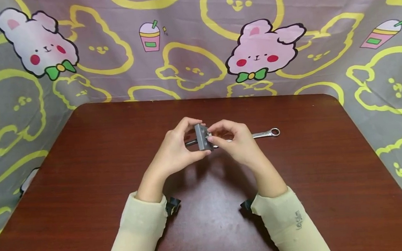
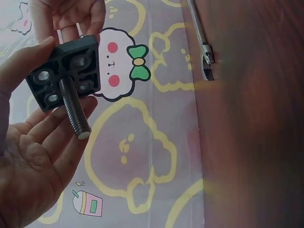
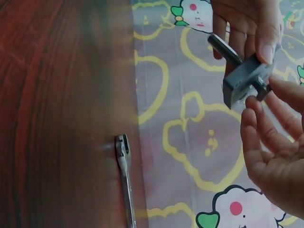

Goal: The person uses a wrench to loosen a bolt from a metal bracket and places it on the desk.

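My left hand (image 1: 173, 152) grips a dark grey square block (image 1: 201, 137) by its opposite edges, thumb below and fingers above, over the middle of the table. A threaded bolt (image 2: 74, 108) runs through the block's centre, its long shank sticking out on the left-hand side. Several round holes surround it on the block's ribbed face. On the other side, my right hand (image 1: 240, 144) pinches the bolt's head (image 3: 261, 89) between thumb and fingertips. The head stands slightly off the block's surface. Beyond my right hand lies a silver combination wrench (image 1: 263, 134), partly hidden by that hand.
The reddish-brown wooden table (image 1: 86, 178) spreads around both hands. A patterned cloth (image 1: 196, 45) hangs along its back and sides. Small black devices (image 1: 173, 206) sit at the inner side of both sleeve cuffs.
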Available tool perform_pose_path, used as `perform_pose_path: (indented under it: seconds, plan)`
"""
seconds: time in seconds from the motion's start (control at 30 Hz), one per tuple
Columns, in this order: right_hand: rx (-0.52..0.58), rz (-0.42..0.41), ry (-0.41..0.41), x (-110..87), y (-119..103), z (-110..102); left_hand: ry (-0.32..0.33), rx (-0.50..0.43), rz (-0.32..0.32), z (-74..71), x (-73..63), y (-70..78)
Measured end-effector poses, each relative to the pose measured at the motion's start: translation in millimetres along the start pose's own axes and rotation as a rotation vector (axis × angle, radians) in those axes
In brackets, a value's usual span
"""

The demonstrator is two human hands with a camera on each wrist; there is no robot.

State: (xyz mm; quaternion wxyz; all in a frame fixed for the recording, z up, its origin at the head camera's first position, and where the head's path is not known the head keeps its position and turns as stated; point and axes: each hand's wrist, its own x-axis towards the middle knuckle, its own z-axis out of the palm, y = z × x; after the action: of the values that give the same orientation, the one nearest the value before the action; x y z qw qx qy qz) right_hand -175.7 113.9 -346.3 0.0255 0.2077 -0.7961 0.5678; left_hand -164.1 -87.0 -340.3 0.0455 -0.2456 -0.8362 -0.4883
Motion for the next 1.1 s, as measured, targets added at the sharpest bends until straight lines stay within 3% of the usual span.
perform_pose_path:
  seconds: [0.33,0.67,0.87,1.1]
  plan:
    - [0.085,-0.187,-0.071,-2.7,2.5,-4.6,0.027,-0.049,0.014,0.8,-3.8,1.3]
    - [0.177,-0.220,-0.104,-4.3,4.9,-6.3,0.018,-0.034,0.000,2.8,-4.2,2.7]
    - [0.230,-0.173,-0.096,-5.3,3.0,-6.7,0.017,-0.056,0.011,3.1,-4.7,2.4]
    - [0.173,0.072,-0.017,-1.5,4.3,-6.6,0.079,-0.051,0.078,1.7,-4.5,0.8]
